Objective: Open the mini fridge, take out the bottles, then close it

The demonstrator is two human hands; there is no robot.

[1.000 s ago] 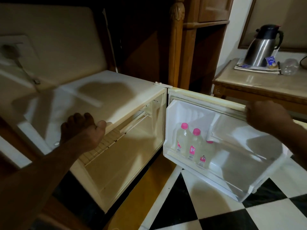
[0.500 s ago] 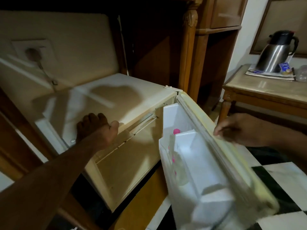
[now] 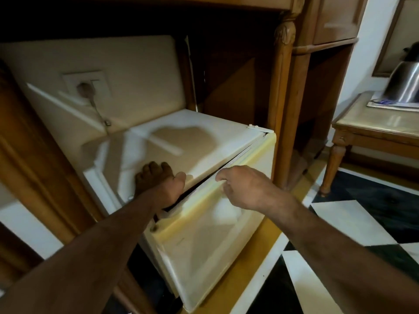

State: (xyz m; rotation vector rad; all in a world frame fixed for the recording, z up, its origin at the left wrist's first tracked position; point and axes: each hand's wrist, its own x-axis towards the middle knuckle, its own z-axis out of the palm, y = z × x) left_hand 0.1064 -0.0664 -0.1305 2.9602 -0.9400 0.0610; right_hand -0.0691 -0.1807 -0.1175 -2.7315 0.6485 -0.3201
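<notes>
Fingers of right hand curled loosely, tips touching the top edge of the fridge door; not clamped round anything, thumb side hidden. Fingers of left hand lie flat and close together on the mini fridge top, near its front-left edge, thumb pointing toward the door gap; palm down, holding nothing.

Door: nearly shut. A narrow dark wedge shows between door and cabinet, widest at the handle side under the left wrist, tapering to nil at the hinge at the top right corner. Door face cream, yellowed along the upper rim, w/ motion blur.

Bottles: not visible; fridge interior hidden behind the door.

Fridge sits in a wooden cabinet recess, carved post just right of the hinge. Rear wall of recess carries a socket w/ a plug in it, cord running down behind the fridge top. Shadows of head and arms fall across the fridge top.

Right of frame: small wooden desk w/ pale top, well apart from the fridge, bearing a steel kettle on a tray, both cut off by the frame edge. Floor: black-and-white chequered tiles w/ a yellow border strip along the cabinet base.

Both forearms bare, entering from the bottom of the frame.
</notes>
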